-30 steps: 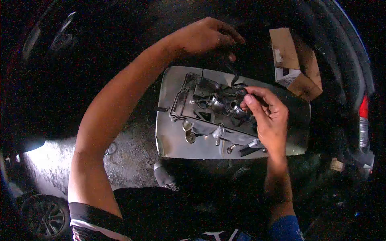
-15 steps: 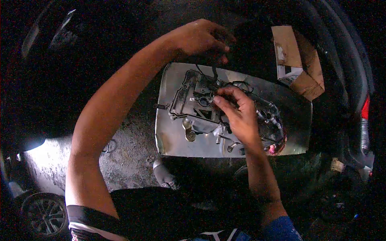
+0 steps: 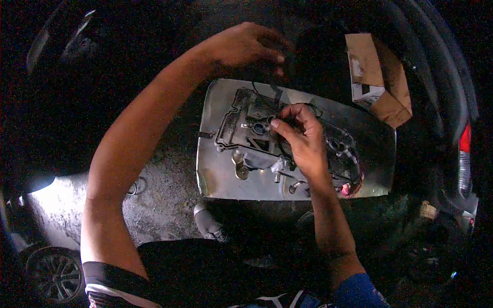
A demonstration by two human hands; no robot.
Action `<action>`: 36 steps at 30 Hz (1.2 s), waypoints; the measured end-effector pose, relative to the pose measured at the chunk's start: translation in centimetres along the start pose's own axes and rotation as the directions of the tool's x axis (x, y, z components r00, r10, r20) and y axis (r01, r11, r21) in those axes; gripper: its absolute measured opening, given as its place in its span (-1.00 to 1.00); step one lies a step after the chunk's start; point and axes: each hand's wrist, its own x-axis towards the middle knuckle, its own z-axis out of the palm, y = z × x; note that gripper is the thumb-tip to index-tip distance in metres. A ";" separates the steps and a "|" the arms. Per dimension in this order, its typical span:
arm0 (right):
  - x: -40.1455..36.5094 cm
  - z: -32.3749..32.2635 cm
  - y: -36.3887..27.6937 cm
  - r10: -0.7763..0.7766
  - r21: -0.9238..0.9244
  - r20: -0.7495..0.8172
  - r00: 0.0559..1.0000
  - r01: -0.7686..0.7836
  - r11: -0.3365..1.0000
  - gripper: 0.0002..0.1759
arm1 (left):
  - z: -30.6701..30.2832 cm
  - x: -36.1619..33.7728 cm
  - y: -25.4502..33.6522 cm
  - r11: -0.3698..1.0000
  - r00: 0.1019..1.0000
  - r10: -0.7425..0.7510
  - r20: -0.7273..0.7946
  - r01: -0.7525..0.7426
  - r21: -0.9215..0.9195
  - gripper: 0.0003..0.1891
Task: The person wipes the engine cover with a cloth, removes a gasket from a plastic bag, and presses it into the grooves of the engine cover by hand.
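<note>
A grey engine valve cover (image 3: 237,120) lies on a pale metal sheet in front of me, with round openings in it. My right hand (image 3: 304,136) is over its middle, thumb and fingers pinched beside a round opening. They appear to hold a thin black rubber gasket (image 3: 277,96), though the grip itself is mostly hidden. Beyond the sheet's far edge my left hand (image 3: 251,47) is raised with curled fingers. Dark strands rise from the cover towards it, but shadow and blur hide what it holds.
The metal sheet (image 3: 377,123) carries another dark engine part (image 3: 346,146) on its right side. An opened cardboard box (image 3: 367,61) stands at the back right. A car wheel (image 3: 54,274) is at lower left, and a red tail light (image 3: 465,138) at the right edge.
My left hand has shifted slightly left and away from me. The right hand keeps its pinch at nearly the same spot on the cover, and the black strands have moved a little.
</note>
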 end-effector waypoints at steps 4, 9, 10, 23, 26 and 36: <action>0.2 0.2 -0.1 -0.078 -0.144 -0.043 0.996 0.071 0.987 -0.78 | 0.0 -0.7 -0.2 0.998 1.000 -0.012 0.006 0.013 -0.054 -0.51; 0.1 1.1 -0.5 -0.278 -0.355 -0.110 0.954 0.224 0.908 -0.79 | 0.0 -0.5 -0.4 0.999 1.000 -0.011 0.019 0.012 -0.047 -0.49; 0.2 1.2 -0.5 -0.326 -0.398 -0.112 0.939 0.259 0.880 -0.78 | 0.0 -0.6 -0.4 0.999 1.000 -0.022 0.014 0.023 -0.045 -0.49; -0.5 2.7 -0.4 -0.428 -0.604 -0.114 0.896 0.280 0.747 -0.76 | 0.3 -0.2 -2.1 0.991 0.995 0.063 -0.083 -0.053 0.123 -0.57; -0.4 3.0 -0.5 -0.422 -0.603 -0.108 0.900 0.278 0.748 -0.77 | 0.0 0.2 -2.7 0.980 0.992 0.081 -0.095 -0.062 0.188 -0.60; 0.4 3.3 0.2 0.179 -0.471 0.253 0.951 -0.041 0.881 -0.68 | -0.2 0.1 -10.0 0.826 0.986 0.017 -0.167 0.080 0.558 -0.61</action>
